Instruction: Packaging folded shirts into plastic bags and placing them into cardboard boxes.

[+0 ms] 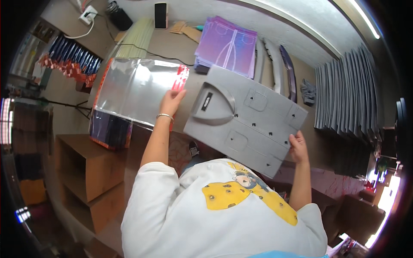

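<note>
My right hand (299,147) grips the lower right edge of a flat grey shirt-shaped panel (262,112), with a moulded-looking collar, pockets and dark buttons. The panel is tilted above the table's front edge. To its left, my left hand (172,101), with a bangle at the wrist, pinches the red-marked edge of a shiny clear plastic bag (133,88). That bag lies flat on top, with orange edging at its left side. Beneath its near end shows a stack of dark packs with orange edges (109,129).
At the back lie a pile of purple-blue printed trousers sheets (226,43), a phone (161,16), a dark bottle (118,16) and pale strips (137,38). A black cable (150,52) crosses the table. Many grey panels (346,92) stand at right; a wooden shelf (92,172) is at left.
</note>
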A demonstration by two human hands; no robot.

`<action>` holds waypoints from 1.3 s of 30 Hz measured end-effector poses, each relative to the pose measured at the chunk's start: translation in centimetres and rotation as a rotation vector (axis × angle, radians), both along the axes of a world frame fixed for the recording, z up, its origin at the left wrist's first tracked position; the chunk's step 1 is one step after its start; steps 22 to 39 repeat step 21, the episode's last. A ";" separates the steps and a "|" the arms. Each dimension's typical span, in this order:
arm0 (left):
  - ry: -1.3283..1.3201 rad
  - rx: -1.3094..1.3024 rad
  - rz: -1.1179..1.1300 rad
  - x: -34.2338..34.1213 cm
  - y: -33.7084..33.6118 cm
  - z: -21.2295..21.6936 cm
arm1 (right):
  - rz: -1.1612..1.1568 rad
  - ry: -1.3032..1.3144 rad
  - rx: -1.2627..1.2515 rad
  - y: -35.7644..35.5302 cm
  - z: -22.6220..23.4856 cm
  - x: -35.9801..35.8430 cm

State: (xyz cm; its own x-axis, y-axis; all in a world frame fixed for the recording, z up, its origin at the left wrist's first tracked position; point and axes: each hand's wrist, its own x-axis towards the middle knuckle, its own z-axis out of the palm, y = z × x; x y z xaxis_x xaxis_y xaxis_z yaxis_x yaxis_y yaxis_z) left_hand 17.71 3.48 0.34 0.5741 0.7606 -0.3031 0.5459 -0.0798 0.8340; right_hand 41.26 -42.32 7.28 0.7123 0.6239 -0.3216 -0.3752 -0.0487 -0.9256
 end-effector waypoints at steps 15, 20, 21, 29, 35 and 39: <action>0.120 -0.055 -0.010 -9.6 8.4 -7.8 | -0.051 0.110 -0.238 3.8 1.9 -8.8; -0.041 -0.244 -0.072 -10.2 9.9 -10.1 | -0.076 0.035 -0.122 7.9 1.6 -10.4; -0.044 -0.240 -0.090 -10.2 10.4 -10.6 | -0.042 0.042 -0.107 9.4 0.2 -10.5; -0.044 -0.240 -0.090 -10.2 10.4 -10.6 | -0.042 0.042 -0.107 9.4 0.2 -10.5; -0.044 -0.240 -0.090 -10.2 10.4 -10.6 | -0.042 0.042 -0.107 9.4 0.2 -10.5; -0.044 -0.240 -0.090 -10.2 10.4 -10.6 | -0.042 0.042 -0.107 9.4 0.2 -10.5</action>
